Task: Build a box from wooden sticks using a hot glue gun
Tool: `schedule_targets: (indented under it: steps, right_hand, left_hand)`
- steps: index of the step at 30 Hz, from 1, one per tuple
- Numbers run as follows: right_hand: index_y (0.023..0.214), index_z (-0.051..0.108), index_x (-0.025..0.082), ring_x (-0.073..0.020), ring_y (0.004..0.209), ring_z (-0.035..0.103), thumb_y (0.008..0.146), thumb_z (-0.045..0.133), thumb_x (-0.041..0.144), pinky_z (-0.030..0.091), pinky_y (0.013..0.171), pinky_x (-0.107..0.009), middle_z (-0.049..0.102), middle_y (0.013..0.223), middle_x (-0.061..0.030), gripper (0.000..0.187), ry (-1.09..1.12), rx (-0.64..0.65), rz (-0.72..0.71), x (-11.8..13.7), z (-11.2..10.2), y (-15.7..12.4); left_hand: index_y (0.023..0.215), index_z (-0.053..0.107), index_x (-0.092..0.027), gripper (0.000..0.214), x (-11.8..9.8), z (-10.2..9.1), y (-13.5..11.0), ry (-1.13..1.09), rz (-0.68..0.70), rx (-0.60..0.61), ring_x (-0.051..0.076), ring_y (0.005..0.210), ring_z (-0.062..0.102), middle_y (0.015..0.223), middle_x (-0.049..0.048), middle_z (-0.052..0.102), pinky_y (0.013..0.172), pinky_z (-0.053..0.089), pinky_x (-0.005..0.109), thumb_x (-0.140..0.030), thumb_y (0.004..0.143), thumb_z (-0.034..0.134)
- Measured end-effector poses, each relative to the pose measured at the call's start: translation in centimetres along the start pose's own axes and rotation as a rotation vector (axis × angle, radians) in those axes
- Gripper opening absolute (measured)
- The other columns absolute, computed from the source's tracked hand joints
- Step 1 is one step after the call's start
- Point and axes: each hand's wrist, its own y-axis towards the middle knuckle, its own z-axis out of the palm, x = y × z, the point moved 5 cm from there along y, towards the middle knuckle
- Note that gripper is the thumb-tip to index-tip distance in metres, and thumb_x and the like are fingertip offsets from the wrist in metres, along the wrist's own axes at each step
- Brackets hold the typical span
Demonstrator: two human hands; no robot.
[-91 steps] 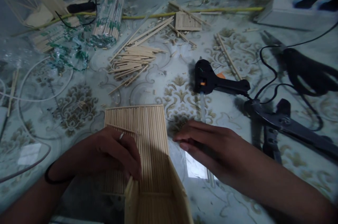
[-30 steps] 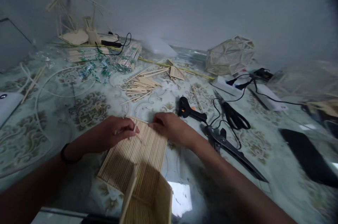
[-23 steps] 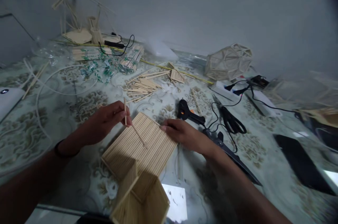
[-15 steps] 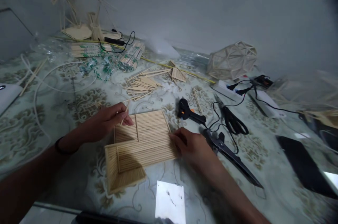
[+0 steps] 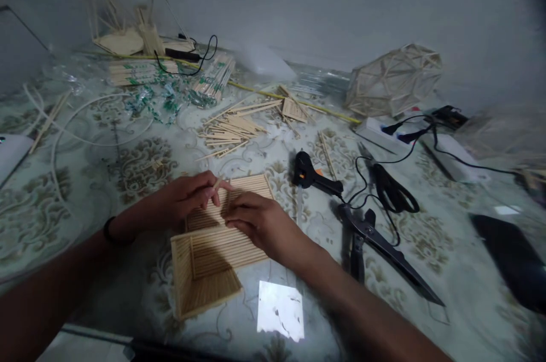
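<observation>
Floral-patterned glass tabletop, cluttered. Pale open box of glued thin wooden sticks near front edge: likely light, brittle; hold by corner walls. Left hand pinches short wooden stick; right hand spread flat on box panel.

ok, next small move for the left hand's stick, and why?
Probably lower the short stick flat onto the stick-built box: the left hand pinches it just above the box's upper panel, and the right hand lies on that panel beside it, apparently steadying it.
</observation>
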Motion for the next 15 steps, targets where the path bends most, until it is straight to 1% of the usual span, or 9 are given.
schedule_targets:
  steps: [2, 4, 6, 8, 10, 12, 13, 15]
  right_hand:
    - [0.112, 0.079, 0.019, -0.023, 0.119, 0.076, 0.111, 0.057, 0.013, 0.062, 0.108, -0.037, 0.082, 0.117, -0.0098, 0.022, -0.024, 0.008, -0.049, 0.4, 0.0, -0.1]
    - [0.119, 0.077, 0.016, -0.0252, 0.123, 0.074, 0.111, 0.053, 0.01, 0.06, 0.112, -0.04, 0.081, 0.123, -0.0126, 0.026, -0.064, 0.026, -0.085, 1.0, 0.1, -0.2]
    - [0.12, 0.075, 0.015, -0.0263, 0.119, 0.074, 0.109, 0.055, 0.008, 0.06, 0.109, -0.042, 0.08, 0.12, -0.0143, 0.024, -0.11, 0.038, -0.087, 1.4, 0.1, -0.2]
    - [0.115, 0.074, 0.016, -0.0251, 0.109, 0.075, 0.106, 0.058, 0.005, 0.062, 0.1, -0.039, 0.079, 0.112, -0.0128, 0.021, -0.152, 0.024, -0.056, 1.2, -0.5, -0.1]
    - [0.109, 0.07, 0.018, -0.0226, 0.096, 0.073, 0.105, 0.056, 0.004, 0.062, 0.088, -0.035, 0.076, 0.105, -0.0099, 0.02, -0.189, -0.03, 0.006, 0.5, -1.9, 0.1]
    - [0.104, 0.067, 0.02, -0.0206, 0.089, 0.071, 0.105, 0.05, 0.004, 0.06, 0.082, -0.032, 0.074, 0.102, -0.008, 0.023, -0.226, -0.12, 0.085, -0.7, -4.1, 0.5]
    - [0.104, 0.066, 0.021, -0.0205, 0.09, 0.071, 0.105, 0.048, 0.005, 0.059, 0.083, -0.033, 0.073, 0.104, -0.0084, 0.024, -0.245, -0.17, 0.125, -1.5, -5.3, 0.7]
    - [0.106, 0.067, 0.021, -0.0224, 0.1, 0.073, 0.104, 0.045, 0.006, 0.059, 0.091, -0.037, 0.074, 0.113, -0.0115, 0.026, -0.281, -0.255, 0.189, -3.0, -7.5, 0.9]
  left_hand:
    - [0.097, 0.063, -0.021, 0.031, -0.2, 0.6, 0.3, 0.03, 0.004, 0.037, 0.017, 0.085, 0.068, 0.092, 0.001, 0.073, 0.082, 0.05, 0.029, -0.039, 0.112, 0.042]
    - [0.096, 0.062, -0.022, 0.031, -0.4, 1.1, 0.7, 0.059, 0.015, 0.062, 0.017, 0.079, 0.065, 0.086, -0.0005, 0.07, 0.076, 0.048, 0.028, -0.039, 0.112, 0.043]
    - [0.094, 0.06, -0.022, 0.031, -0.5, 1.4, 1.0, 0.087, 0.031, 0.064, 0.017, 0.077, 0.064, 0.084, -0.0007, 0.068, 0.074, 0.047, 0.028, -0.039, 0.112, 0.042]
    - [0.093, 0.06, -0.022, 0.032, -0.6, 1.3, 1.2, 0.118, 0.045, 0.042, 0.017, 0.077, 0.065, 0.083, -0.0004, 0.068, 0.076, 0.047, 0.028, -0.038, 0.112, 0.041]
    - [0.096, 0.062, -0.022, 0.031, -0.7, 1.0, 1.2, 0.151, 0.061, 0.015, 0.018, 0.082, 0.068, 0.089, 0.0013, 0.072, 0.079, 0.049, 0.029, -0.037, 0.112, 0.041]
    - [0.102, 0.066, -0.022, 0.032, -0.8, 0.7, 1.1, 0.182, 0.075, -0.01, 0.019, 0.091, 0.073, 0.099, 0.0033, 0.077, 0.085, 0.051, 0.029, -0.037, 0.113, 0.04]
    - [0.106, 0.067, -0.023, 0.033, -0.8, 0.5, 1.1, 0.199, 0.076, -0.025, 0.02, 0.095, 0.074, 0.104, 0.004, 0.078, 0.088, 0.052, 0.029, -0.038, 0.113, 0.039]
    - [0.11, 0.068, -0.023, 0.035, -0.5, 0.0, 1.0, 0.237, 0.062, -0.07, 0.021, 0.098, 0.075, 0.108, 0.0049, 0.079, 0.09, 0.053, 0.03, -0.04, 0.114, 0.038]
